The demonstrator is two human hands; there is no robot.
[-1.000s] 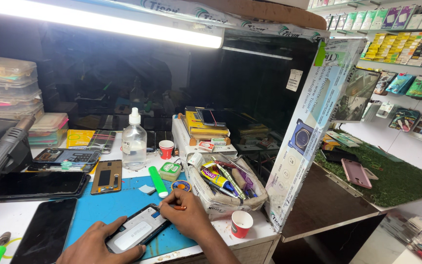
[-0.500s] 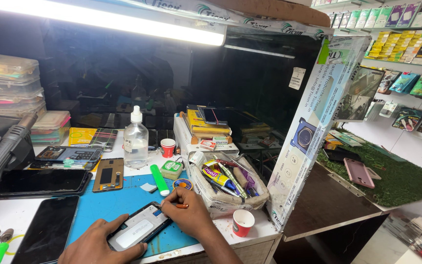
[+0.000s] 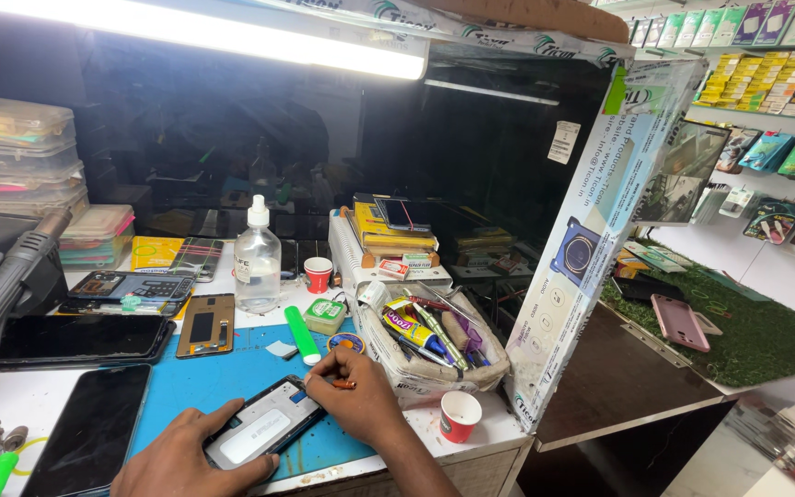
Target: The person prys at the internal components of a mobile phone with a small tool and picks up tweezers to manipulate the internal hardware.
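A bright tube light [image 3: 232,35] overhead glares white and lights the bench evenly; the dark glass [image 3: 342,156] behind reflects faintly. Edges bend slightly.
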